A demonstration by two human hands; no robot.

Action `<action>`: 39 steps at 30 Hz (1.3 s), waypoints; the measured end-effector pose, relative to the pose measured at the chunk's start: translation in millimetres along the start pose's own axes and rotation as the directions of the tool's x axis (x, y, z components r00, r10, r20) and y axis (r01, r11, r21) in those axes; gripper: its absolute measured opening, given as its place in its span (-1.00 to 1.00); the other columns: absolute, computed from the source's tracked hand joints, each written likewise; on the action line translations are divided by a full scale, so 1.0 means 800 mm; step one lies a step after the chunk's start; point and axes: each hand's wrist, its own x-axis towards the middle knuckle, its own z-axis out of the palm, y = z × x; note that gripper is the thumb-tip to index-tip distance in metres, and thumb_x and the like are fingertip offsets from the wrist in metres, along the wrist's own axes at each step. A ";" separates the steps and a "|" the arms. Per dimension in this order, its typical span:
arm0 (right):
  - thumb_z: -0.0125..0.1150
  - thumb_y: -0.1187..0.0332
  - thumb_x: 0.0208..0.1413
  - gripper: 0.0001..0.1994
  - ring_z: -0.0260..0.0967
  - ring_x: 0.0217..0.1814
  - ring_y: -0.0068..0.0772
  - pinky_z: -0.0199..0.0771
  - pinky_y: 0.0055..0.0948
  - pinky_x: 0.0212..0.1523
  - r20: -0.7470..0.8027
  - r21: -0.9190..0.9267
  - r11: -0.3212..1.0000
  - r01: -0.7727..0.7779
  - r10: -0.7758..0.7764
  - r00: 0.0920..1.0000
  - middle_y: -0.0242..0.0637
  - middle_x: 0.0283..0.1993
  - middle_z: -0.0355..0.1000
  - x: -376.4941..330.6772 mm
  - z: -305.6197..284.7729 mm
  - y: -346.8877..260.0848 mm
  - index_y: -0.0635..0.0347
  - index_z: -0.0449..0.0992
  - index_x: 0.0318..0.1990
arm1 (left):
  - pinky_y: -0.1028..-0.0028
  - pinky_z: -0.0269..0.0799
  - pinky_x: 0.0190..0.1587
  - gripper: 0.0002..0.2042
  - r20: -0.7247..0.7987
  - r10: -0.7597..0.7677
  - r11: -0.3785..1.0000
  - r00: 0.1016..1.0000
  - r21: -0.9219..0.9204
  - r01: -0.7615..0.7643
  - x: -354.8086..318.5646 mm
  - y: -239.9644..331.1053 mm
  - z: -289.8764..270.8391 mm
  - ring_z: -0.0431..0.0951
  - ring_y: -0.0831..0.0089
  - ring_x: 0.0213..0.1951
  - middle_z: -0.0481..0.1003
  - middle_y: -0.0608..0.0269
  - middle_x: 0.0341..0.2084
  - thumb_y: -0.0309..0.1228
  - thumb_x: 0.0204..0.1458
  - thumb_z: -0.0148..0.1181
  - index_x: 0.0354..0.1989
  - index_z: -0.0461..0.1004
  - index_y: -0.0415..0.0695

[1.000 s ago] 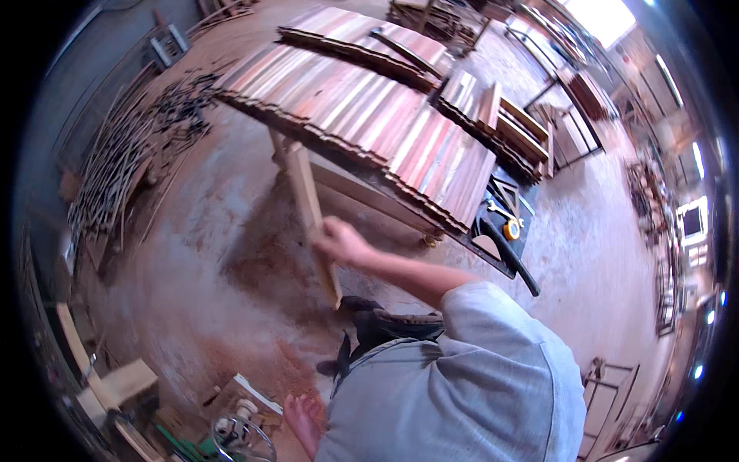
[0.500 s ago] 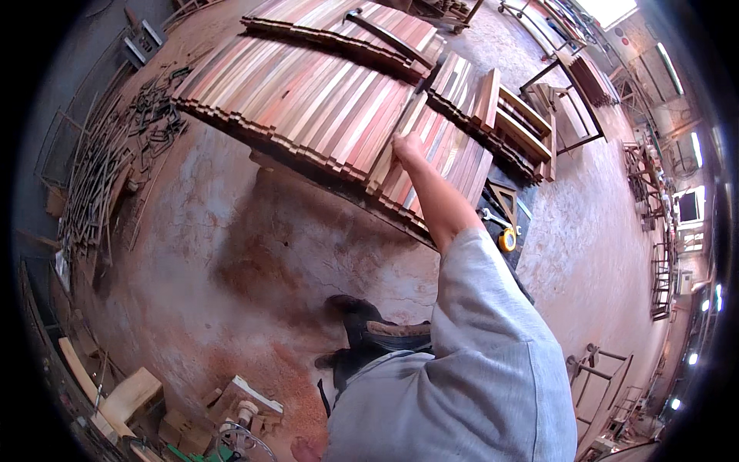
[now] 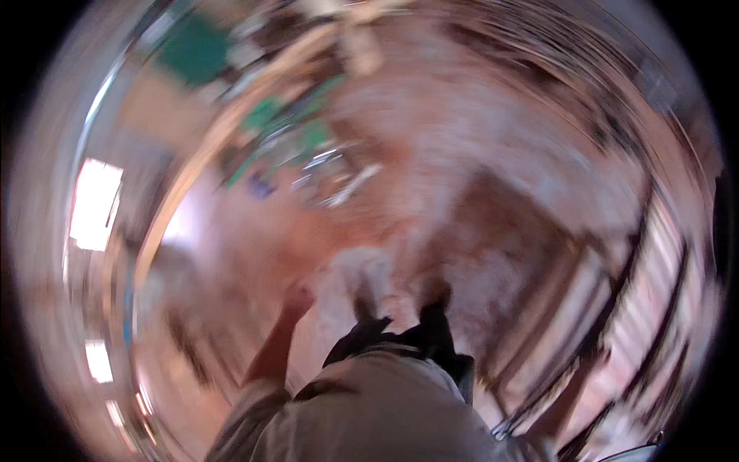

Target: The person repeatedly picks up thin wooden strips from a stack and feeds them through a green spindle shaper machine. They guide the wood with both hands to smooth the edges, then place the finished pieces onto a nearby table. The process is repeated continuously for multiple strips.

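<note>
— Where are the hands?
— The left hand (image 3: 296,296) hangs out over the dusty floor (image 3: 462,154), empty as far as the blur shows; spread or curled, I cannot tell. The right hand is out of sight.
— Anything close by?
— Wooden slats (image 3: 616,308) at the right, well apart.
</note>
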 end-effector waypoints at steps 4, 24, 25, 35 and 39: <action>0.03 0.12 0.13 -0.70 0.20 -0.48 -0.53 0.20 -0.54 -0.55 0.383 -0.147 0.956 -0.254 0.292 0.876 -0.37 -0.33 0.33 -0.135 0.163 0.014 0.14 0.36 -0.13 | 0.46 0.39 -0.58 -0.81 -0.077 -0.552 0.726 0.830 -0.533 0.434 -0.099 -0.162 0.011 0.47 0.47 -0.58 0.46 0.20 -0.59 -0.46 0.00 0.00 -0.21 0.43 -0.20; 0.04 0.16 0.08 -0.78 0.08 -0.71 -0.52 0.06 -0.50 -0.75 0.752 -0.659 0.725 0.200 0.634 0.179 -0.42 -0.65 0.16 -0.655 0.446 -0.090 0.07 0.31 -0.46 | 0.35 0.45 -0.54 -0.53 -0.263 -0.897 0.152 -0.354 -0.938 0.311 -0.493 -0.638 -0.411 0.50 0.31 -0.64 0.47 0.11 -0.64 0.00 -0.05 0.10 -0.39 0.47 -0.29; 0.04 0.16 0.08 -0.78 0.07 -0.71 -0.51 0.04 -0.50 -0.75 0.756 -0.654 0.722 0.224 0.619 0.214 -0.42 -0.65 0.15 -0.667 0.455 -0.102 0.07 0.30 -0.47 | 0.33 0.46 -0.51 -0.49 -0.248 -0.893 0.103 -0.377 -0.926 0.364 -0.486 -0.647 -0.418 0.52 0.28 -0.65 0.49 0.08 -0.67 0.05 -0.07 0.09 -0.43 0.50 -0.28; 0.06 0.22 0.06 -0.84 0.09 -0.71 -0.54 0.04 -0.51 -0.78 0.830 -0.557 0.742 0.373 0.515 0.216 -0.42 -0.65 0.15 -0.751 0.531 -0.167 0.06 0.31 -0.41 | 0.44 0.39 -0.47 -0.75 -0.278 -0.943 0.322 -0.183 -0.902 -0.286 -0.503 -0.636 -0.397 0.47 0.36 -0.61 0.46 0.19 -0.66 -0.26 0.02 0.04 -0.50 0.47 -0.19; 0.04 0.27 0.09 -0.79 0.25 -0.56 -0.51 0.25 -0.49 -0.62 0.867 -0.402 0.804 0.438 0.488 -0.099 -0.36 -0.49 0.32 -0.835 0.541 -0.183 0.21 0.36 -0.21 | 0.50 0.42 -0.42 -0.83 -0.351 -0.935 0.277 0.060 -0.823 -0.496 -0.421 -0.506 -0.365 0.49 0.44 -0.45 0.48 0.22 -0.46 -0.34 0.10 -0.02 -0.29 0.42 -0.16</action>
